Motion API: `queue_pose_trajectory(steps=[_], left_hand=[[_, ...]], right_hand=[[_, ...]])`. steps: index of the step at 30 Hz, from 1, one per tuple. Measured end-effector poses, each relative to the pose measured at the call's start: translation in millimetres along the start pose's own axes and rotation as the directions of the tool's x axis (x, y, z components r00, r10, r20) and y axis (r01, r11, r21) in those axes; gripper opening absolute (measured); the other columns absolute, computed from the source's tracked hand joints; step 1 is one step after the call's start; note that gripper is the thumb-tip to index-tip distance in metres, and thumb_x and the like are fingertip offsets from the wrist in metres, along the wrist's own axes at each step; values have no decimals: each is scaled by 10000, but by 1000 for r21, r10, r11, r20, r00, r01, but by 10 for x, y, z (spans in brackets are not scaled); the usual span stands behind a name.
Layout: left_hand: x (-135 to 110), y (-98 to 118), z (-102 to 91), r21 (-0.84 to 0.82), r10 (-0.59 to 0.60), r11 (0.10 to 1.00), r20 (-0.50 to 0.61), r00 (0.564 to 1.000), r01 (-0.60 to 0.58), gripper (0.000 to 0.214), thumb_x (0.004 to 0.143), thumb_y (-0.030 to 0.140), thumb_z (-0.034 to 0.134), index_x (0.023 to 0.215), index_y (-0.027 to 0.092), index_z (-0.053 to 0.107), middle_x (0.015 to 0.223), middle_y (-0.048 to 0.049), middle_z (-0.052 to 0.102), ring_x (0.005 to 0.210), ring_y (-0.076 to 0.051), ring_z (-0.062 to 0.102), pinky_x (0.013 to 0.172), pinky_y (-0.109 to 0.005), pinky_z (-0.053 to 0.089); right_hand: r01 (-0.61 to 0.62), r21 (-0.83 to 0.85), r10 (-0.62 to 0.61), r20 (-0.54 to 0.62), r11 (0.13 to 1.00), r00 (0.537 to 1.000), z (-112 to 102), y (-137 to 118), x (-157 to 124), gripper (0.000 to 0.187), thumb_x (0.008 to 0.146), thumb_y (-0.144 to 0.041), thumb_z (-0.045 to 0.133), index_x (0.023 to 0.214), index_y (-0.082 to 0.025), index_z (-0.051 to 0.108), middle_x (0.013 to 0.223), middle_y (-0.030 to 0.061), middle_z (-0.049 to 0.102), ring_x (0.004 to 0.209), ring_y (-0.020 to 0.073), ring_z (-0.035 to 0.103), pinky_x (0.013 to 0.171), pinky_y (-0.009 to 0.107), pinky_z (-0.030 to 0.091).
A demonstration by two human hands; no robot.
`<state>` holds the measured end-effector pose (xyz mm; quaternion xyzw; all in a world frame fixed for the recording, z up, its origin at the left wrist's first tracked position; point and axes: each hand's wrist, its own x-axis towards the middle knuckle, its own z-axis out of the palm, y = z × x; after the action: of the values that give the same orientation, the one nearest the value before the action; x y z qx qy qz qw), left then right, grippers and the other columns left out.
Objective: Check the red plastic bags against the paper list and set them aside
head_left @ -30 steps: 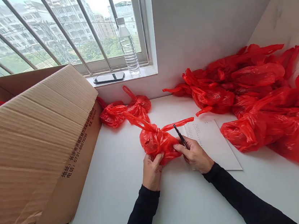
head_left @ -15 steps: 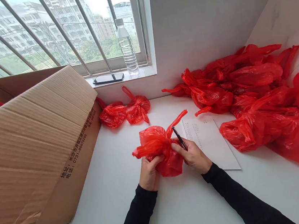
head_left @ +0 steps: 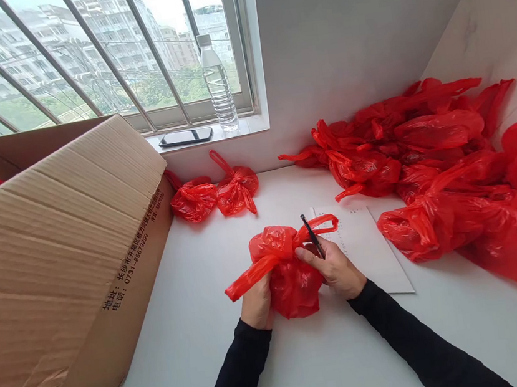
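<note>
A knotted red plastic bag (head_left: 293, 286) is held between my two hands above the white table. My left hand (head_left: 255, 302) grips its left side, and a loose bag handle hides most of those fingers. On the right side, my right hand (head_left: 338, 268) grasps the bag and also carries a black pen (head_left: 312, 237), which points up and to the left. Whatever the bag contains cannot be made out. Partly behind the bag and my right hand lies a white sheet of paper (head_left: 382, 257) with printed lines.
An open cardboard box (head_left: 68, 254) stands on the left. Two tied red bags (head_left: 238, 190) sit by the wall. A large heap of red bags (head_left: 439, 133) fills the right side. On the windowsill are a phone (head_left: 186, 138) and a water bottle (head_left: 219, 91).
The bag has turned in my hands and sits slightly lower. Its left handle now hangs down over my left fingers, and its right handle has swung lower, across the paper.
</note>
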<state>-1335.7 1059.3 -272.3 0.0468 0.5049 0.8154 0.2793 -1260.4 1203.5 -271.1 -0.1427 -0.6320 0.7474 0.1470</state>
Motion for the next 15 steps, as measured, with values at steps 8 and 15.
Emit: queue_pose_trajectory(steps=[8, 15], left_hand=[[-35, -4, -4, -51, -7, 999, 36, 999, 9, 353, 695, 352, 853, 987, 187, 743, 1036, -80, 774, 1041, -315, 698, 887, -389, 555], [-4, -40, -67, 47, 35, 998, 11, 999, -36, 301, 697, 372, 859, 889, 172, 741, 916, -74, 775, 982, -303, 706, 833, -367, 558]], right_hand=[[-5, 29, 3, 70, 1000, 998, -30, 65, 24, 373, 875, -521, 693, 995, -168, 704, 895, 61, 707, 780, 198, 623, 718, 307, 497], [-21, -52, 24, 62, 998, 998, -12, 55, 7, 489, 848, -633, 662, 981, -163, 685, 765, 30, 649, 686, 182, 571, 645, 298, 479]])
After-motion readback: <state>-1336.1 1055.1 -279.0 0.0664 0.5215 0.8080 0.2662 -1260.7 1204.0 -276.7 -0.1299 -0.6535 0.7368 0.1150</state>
